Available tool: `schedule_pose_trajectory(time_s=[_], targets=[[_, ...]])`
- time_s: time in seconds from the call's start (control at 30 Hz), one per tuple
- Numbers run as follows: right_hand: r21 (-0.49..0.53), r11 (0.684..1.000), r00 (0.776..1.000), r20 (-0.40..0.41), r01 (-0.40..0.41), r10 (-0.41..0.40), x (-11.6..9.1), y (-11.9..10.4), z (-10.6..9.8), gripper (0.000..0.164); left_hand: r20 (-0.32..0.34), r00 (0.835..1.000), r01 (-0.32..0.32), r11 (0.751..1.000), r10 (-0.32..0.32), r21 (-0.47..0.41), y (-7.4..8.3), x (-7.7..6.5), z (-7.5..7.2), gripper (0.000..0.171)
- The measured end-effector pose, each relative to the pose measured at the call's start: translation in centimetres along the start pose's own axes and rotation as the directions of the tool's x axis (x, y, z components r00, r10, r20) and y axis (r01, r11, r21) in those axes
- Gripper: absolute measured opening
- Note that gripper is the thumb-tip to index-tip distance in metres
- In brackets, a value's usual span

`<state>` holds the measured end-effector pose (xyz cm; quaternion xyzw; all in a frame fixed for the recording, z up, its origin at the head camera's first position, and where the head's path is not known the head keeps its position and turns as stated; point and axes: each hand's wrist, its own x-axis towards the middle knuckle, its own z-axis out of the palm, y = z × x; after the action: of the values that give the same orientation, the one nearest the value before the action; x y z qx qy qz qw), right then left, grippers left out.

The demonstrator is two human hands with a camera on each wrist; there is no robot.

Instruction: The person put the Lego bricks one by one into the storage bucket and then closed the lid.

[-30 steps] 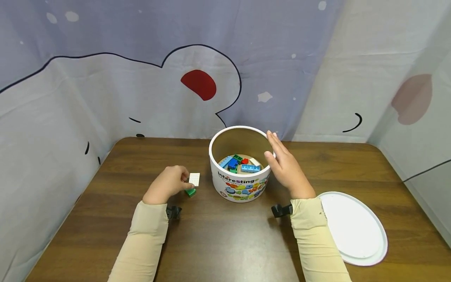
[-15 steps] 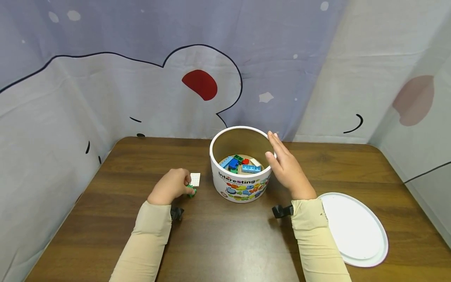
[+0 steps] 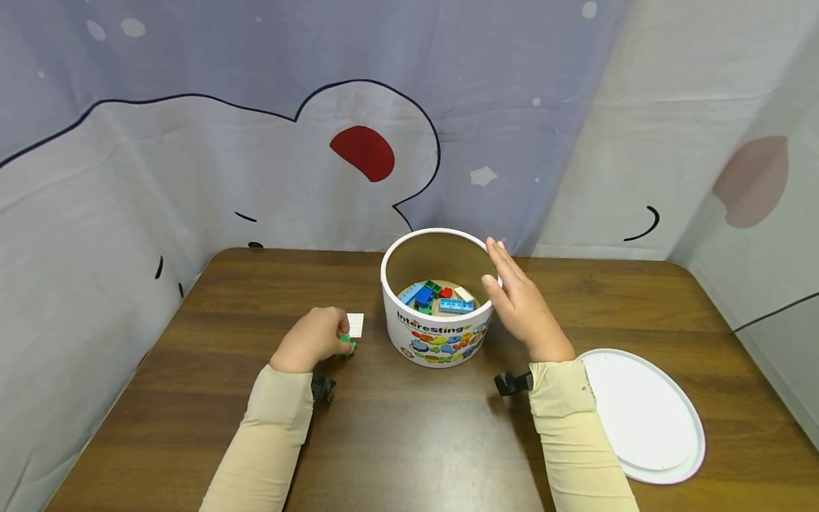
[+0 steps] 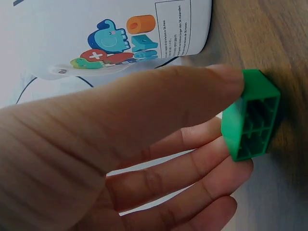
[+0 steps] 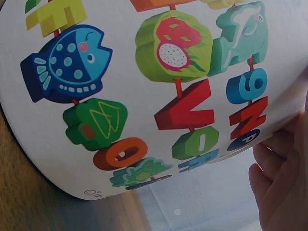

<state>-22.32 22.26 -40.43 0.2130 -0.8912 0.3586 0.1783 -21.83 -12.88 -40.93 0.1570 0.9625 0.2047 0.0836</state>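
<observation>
Watching from far away, I see the left hand (image 3: 312,338) pinch a green block (image 4: 251,115) between thumb and fingers. A white block (image 3: 355,325) lies just past those fingers. The right hand (image 3: 523,313), fingers nearly straight, touches the tub (image 3: 441,343).

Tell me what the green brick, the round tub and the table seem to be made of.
Green brick: most likely hard plastic, smooth; its hollow underside shows thin molded dividers.
Round tub: perhaps coated cardboard, smooth and printed outside, brownish inside; plastic isn't ruled out.
Table: wood or wood-look laminate, satin; brown grain and soft glare show, but which one I can't tell.
</observation>
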Motion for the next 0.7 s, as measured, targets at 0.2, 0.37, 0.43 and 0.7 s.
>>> schedule_pose_trajectory(time_s=[0.2, 0.37, 0.43, 0.7], targets=[[0.008, 1.0, 1.0, -0.001, 0.001, -0.001, -0.1, 0.1, 0.0, 0.062, -0.053, 0.998, -0.035, 0.999, 0.035, -0.004, 0.1, 0.1, -0.1, 0.017], [0.009, 1.0, 1.0, -0.007, 0.002, -0.002, -0.1, 0.1, 0.0, 0.062, -0.165, 0.984, -0.07, 0.997, 0.066, -0.023, 0.4, 0.2, -0.4, 0.02], [0.009, 1.0, 1.0, -0.009, 0.003, -0.003, -0.1, 0.1, 0.0, 0.062, -0.206, 0.976, -0.084, 0.996, 0.075, -0.036, 0.6, 0.1, -0.5, 0.022], [0.01, 1.0, 1.0, -0.011, 0.011, -0.011, 0.1, 0.2, 0.1, 0.063, -0.367, 0.923, -0.181, 0.973, 0.117, -0.145, 1.3, 0.0, -1.0, 0.026]])
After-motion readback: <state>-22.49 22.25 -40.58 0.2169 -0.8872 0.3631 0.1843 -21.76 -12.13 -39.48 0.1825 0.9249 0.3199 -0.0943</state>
